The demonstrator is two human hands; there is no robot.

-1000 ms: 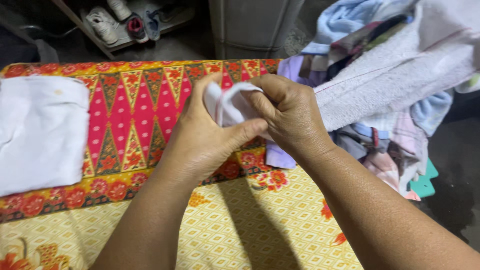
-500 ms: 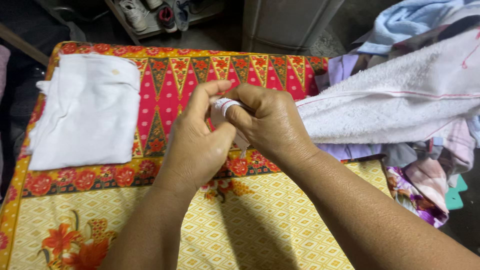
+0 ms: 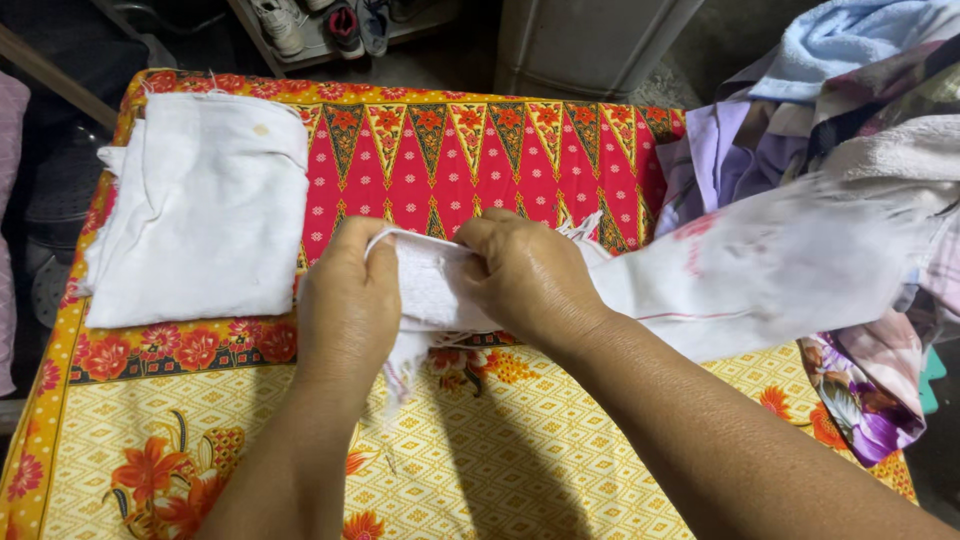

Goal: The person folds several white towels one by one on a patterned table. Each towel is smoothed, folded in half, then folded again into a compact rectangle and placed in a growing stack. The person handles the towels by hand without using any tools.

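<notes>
Head view: our left hand [image 3: 345, 305] and right hand [image 3: 525, 280] are both pinched shut on the white towel's [image 3: 790, 265] frayed end, above the patterned cloth [image 3: 470, 150]. We should grip the corners evenly and keep the edge taut.

We saw a table under a red-and-yellow floral cloth [image 3: 500, 150]; a folded white cloth [image 3: 200, 210] lay at ten o'clock, a heap of laundry [image 3: 860, 100] at two o'clock.
</notes>
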